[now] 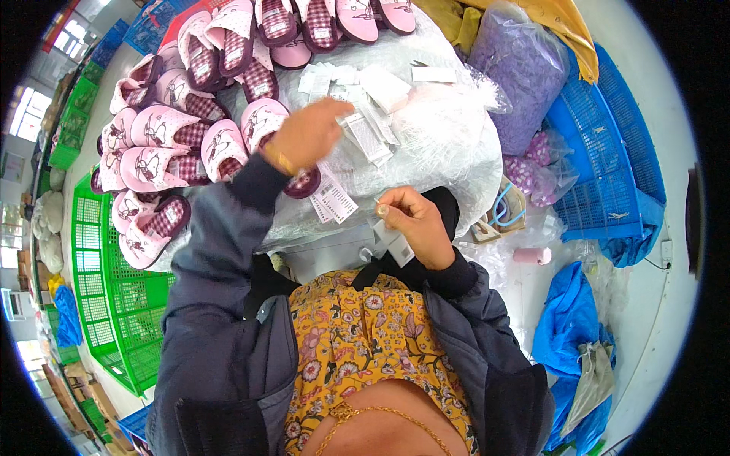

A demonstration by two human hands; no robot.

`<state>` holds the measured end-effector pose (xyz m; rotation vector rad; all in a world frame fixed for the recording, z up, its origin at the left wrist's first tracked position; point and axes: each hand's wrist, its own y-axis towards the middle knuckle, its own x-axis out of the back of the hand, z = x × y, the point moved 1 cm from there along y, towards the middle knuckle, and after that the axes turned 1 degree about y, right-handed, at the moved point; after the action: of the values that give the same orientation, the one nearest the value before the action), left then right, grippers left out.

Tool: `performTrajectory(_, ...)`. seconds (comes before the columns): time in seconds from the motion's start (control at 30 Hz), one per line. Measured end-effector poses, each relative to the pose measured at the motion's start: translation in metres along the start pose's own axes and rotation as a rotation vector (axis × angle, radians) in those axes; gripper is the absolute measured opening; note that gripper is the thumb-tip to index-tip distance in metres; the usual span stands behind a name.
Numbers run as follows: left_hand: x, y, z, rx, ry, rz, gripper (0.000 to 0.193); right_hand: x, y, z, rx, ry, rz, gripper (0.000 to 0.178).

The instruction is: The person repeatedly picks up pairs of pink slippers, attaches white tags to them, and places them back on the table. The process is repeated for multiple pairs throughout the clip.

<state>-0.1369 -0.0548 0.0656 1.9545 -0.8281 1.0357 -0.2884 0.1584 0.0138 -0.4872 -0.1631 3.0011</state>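
My right hand, close to my body at the table's near edge, pinches white paper tags between thumb and forefinger; they hang below the fingers. My left hand is over the table, its fingers stretched to the right beside a pile of printed white tags. Partly under that hand lies a pink slipper with a dark red sole and checked lining; its toe end is in view. Two more tags lie by that slipper's near end.
Several pink slippers crowd the table's left and far side. A bundle of clear plastic strands lies right of the tags. Green crates stand at left, blue baskets and a purple-filled bag at right.
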Motion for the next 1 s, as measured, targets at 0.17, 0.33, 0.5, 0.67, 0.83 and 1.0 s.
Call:
performTrajectory(0.17, -0.017, 0.062, 0.08, 0.23, 0.333, 0.215, 0.04, 0.001, 0.001, -0.004, 0.043, -0.102, -0.026, 0.01)
performTrajectory(0.33, -0.04, 0.079, 0.106, 0.268, 0.33, 0.365, 0.039, 0.013, -0.001, -0.007, 0.015, -0.045, -0.038, 0.01)
performTrajectory(0.5, -0.025, 0.079, 0.102, 0.255, 0.274, 0.263, 0.029, 0.016, -0.001, -0.013, 0.065, -0.107, -0.071, 0.01)
performTrajectory(0.67, 0.017, 0.059, 0.057, 0.239, -0.14, 0.034, 0.023, 0.009, 0.005, 0.005, 0.158, -0.104, -0.096, 0.019)
performTrajectory(0.83, 0.026, 0.006, -0.016, 0.331, -0.489, 0.062, 0.016, -0.007, 0.022, 0.038, 0.166, -0.015, -0.177, 0.042)
performTrajectory(1.0, 0.008, -0.028, -0.046, 0.337, -0.782, -0.007, 0.012, -0.02, 0.034, 0.036, 0.18, 0.049, -0.16, 0.046)
